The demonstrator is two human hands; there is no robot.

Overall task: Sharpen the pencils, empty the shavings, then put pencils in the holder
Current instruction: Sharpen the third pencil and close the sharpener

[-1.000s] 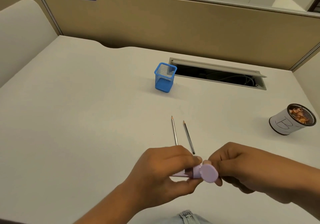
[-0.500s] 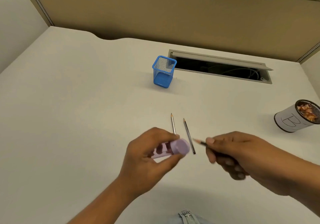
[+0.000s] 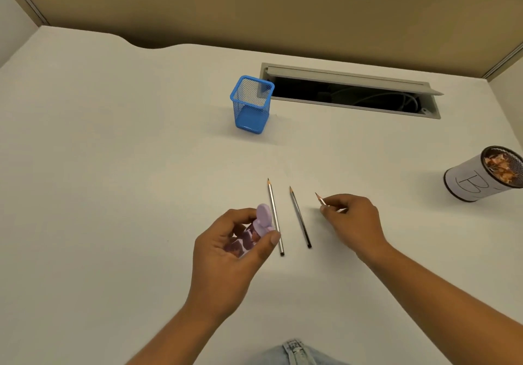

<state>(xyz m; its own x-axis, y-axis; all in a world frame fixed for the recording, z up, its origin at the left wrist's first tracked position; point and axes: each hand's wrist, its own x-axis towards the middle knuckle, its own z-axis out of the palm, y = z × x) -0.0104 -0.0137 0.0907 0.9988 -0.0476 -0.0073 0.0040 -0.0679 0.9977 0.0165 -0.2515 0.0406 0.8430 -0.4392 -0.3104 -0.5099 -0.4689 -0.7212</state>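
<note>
My left hand [image 3: 226, 251] grips a lilac pencil sharpener [image 3: 253, 231] with a see-through body showing dark shavings inside. My right hand [image 3: 353, 223] pinches a third pencil [image 3: 321, 200] low over the desk, its sharpened tip pointing away to the left; most of its shaft is hidden in the hand. Two pencils lie side by side between my hands, tips pointing away: the left pencil [image 3: 274, 212] beside the sharpener and the right pencil [image 3: 299, 216]. A blue mesh holder [image 3: 251, 104] stands farther back, nothing in it.
A white-wrapped cup marked B [image 3: 478, 178] with shavings inside stands at the right edge. An open cable slot [image 3: 348, 93] cuts into the white desk [image 3: 113, 166] behind the holder. A tan partition runs along the back.
The pencil came out of the sharpener. My right hand carried it to the right and down beside the two lying pencils. My left hand drew the sharpener left.
</note>
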